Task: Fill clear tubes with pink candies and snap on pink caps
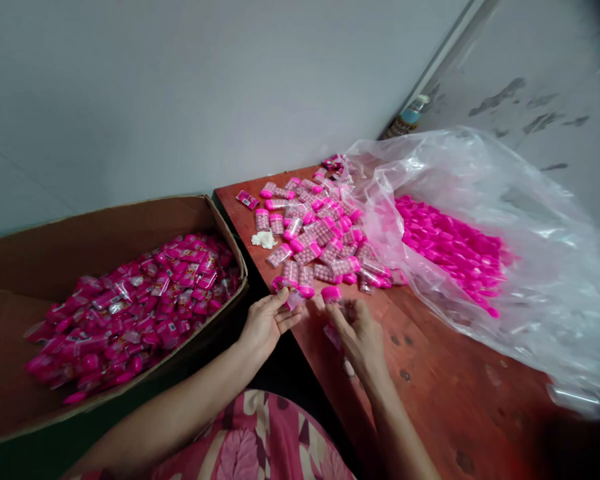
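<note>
My left hand (265, 325) is at the near edge of the red table, thumb and fingers pinched on a small pink printed plastic wrapper (295, 300). Just to its right, my right hand (363, 337) has its fingers closed around a small candy bottle, whose pink cap (331, 294) shows above the fingertips. The rest of that bottle is hidden by the hand. Beyond both hands lies a heap of clear candy bottles (325, 230) with pink caps and pale pink balls inside. Another pinkish wrapper (333, 337) lies beneath my right hand.
On the left stands a cardboard box (180, 208) holding many pink wrapped bottles (145, 307). A large clear plastic bag (545, 267) on the right contains bright pink plastic pieces (450, 247). A crumpled white scrap (263, 240) lies on the table (430, 373). A wall rises behind.
</note>
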Motion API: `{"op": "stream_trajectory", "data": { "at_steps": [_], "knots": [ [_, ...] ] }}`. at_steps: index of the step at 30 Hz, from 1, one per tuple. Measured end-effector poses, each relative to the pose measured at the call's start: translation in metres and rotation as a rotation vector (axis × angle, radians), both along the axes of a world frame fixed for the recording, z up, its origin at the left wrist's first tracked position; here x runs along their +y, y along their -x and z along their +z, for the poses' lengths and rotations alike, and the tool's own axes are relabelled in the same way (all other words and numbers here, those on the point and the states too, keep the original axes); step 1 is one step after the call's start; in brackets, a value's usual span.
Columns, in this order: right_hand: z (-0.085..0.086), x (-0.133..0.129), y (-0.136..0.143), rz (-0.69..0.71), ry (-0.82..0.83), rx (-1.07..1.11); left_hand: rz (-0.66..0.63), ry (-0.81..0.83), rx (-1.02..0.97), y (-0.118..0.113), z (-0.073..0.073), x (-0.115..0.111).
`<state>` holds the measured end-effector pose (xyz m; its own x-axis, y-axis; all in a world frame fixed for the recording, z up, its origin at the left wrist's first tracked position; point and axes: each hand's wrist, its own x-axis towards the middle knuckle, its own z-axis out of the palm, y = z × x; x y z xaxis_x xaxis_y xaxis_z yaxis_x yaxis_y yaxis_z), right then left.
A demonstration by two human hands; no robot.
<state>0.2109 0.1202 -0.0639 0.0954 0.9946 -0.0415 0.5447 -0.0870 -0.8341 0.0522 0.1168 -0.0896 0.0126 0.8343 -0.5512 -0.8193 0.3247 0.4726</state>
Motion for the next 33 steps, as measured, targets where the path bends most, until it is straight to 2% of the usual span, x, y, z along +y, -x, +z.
{"op": "stream_trajectory", "data": {
  "at_steps": [3, 6, 8, 12, 20, 24, 27, 33],
  "knots": [
    [0.004, -0.023, 0.009, 0.013, 0.144, 0.433, 0.0, -0.009, -0.033, -0.002, -0.001, 0.001],
    [-0.001, -0.037, 0.022, 0.025, 0.186, 0.63, -0.011, -0.042, -0.042, -0.007, -0.001, 0.0],
    [-0.007, -0.039, 0.027, 0.024, 0.174, 0.663, -0.026, -0.072, -0.041, -0.01, 0.0, -0.001],
    [-0.016, -0.036, 0.03, 0.006, 0.154, 0.598, -0.06, -0.123, -0.037, -0.012, 0.005, -0.005],
    [-0.017, -0.034, 0.032, 0.084, 0.213, 0.749, -0.172, -0.248, 0.117, -0.009, 0.008, -0.004],
    [-0.02, -0.035, 0.032, 0.069, 0.155, 0.657, -0.268, -0.262, 0.177, -0.01, 0.008, -0.003],
    [-0.022, -0.036, 0.031, 0.047, 0.106, 0.582, -0.281, -0.268, 0.196, -0.009, 0.01, -0.002],
    [-0.02, -0.034, 0.028, 0.168, 0.236, 0.832, -0.424, -0.33, 0.205, -0.003, 0.013, 0.001]
  ]
}}
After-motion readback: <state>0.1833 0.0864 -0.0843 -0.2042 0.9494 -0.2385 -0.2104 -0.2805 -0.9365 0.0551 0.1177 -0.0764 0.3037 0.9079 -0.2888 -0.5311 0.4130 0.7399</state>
